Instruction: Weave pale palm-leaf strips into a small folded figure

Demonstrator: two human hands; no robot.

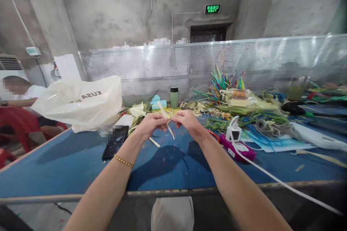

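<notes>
While I watch from afar through the head camera, the left hand (156,121) has its thumb and fingers pinched on a pale strip (162,110), held slantwise above the table (67,173). I judge that the strip could crease or split if those fingers bent it too sharply. The right hand (187,121) has its fingertips right at the strip; I cannot tell whether they are clamped on it or merely touching. Should the two hands pull unevenly, it could slip or tear. Further right, a low sweep of the right forearm might snag the white cable (282,180) and drag the purple box (245,152) along.

Across the blue surface, I find a bag (78,101) on the left, then a dark tablet (116,144), a second strip (154,142) lying flat, an upright bottle (174,99), the box, and tangled cords (267,128), where a dropped piece could get lost.

In the room, left to right, I see a person (27,92) beside a red chair (23,124), a grey wall (121,14), a perforated screen (151,72) behind the table, and a dark doorway (207,36) with a lit sign (213,9) above it.
</notes>
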